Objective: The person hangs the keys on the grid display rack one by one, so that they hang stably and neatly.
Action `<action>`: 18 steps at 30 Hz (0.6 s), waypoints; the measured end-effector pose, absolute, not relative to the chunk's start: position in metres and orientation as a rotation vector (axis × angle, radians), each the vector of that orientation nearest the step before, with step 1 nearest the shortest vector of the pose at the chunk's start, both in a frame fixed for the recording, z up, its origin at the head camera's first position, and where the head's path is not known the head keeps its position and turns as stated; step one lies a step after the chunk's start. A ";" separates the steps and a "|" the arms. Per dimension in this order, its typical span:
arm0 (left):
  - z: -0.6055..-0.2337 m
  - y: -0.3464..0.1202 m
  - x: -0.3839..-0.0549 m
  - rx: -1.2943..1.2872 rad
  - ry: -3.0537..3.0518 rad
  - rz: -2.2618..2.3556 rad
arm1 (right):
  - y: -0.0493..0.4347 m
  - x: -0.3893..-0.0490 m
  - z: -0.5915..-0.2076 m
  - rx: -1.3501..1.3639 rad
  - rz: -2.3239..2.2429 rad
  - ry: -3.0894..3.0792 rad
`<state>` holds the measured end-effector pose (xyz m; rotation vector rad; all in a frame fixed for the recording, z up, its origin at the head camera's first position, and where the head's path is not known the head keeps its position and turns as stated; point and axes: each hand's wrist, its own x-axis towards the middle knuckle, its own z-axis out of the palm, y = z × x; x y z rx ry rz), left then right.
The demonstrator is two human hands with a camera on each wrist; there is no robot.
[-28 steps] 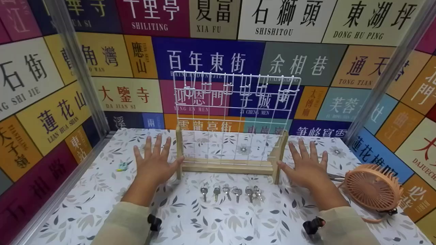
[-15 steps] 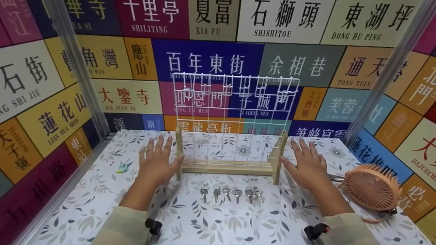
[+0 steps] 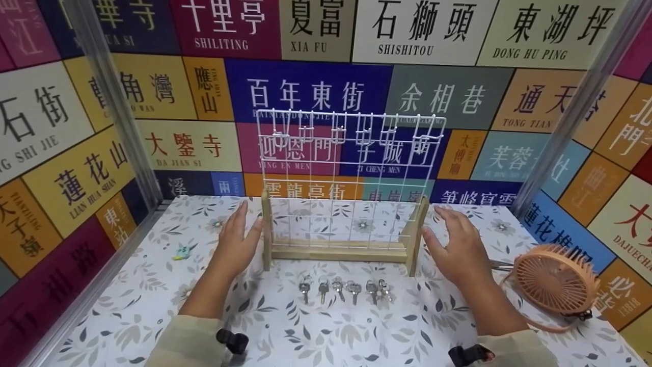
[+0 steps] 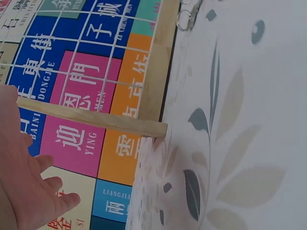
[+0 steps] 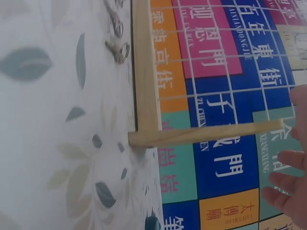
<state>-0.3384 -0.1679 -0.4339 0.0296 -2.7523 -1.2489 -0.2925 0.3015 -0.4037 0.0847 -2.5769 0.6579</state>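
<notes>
A white wire grid rack (image 3: 351, 165) stands upright in a wooden base (image 3: 341, 253), with several wire hooks (image 3: 362, 135) along its top. My left hand (image 3: 237, 247) is beside the rack's left post, fingers straight, palm turned toward it. On the other side, my right hand (image 3: 458, 247) is held by the right post with its fingers extended. Neither hand holds anything. In front of the base, several keys (image 3: 354, 289) with rings lie in a row on the patterned table. The wrist views show each hand's fingertips near the end posts.
An orange fan (image 3: 555, 280) sits at the right edge of the table. A small teal and yellow item (image 3: 182, 251) lies on the left. Walls with colourful lettered panels (image 3: 310, 92) enclose the back and sides.
Both hands have turned from palm-down with spread fingers to palms facing inward, fingers closer together. The left hand has shifted slightly right. The rack and keys stay put.
</notes>
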 end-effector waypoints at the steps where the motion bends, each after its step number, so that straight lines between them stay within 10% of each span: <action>1: -0.434 -0.168 -0.339 0.044 -2.726 -1.314 | 0.299 -0.291 -0.403 0.090 0.674 -2.549; 18: -0.454 -0.153 -0.352 0.165 -2.224 -2.313 | 0.253 -0.291 -0.399 0.193 1.128 -2.478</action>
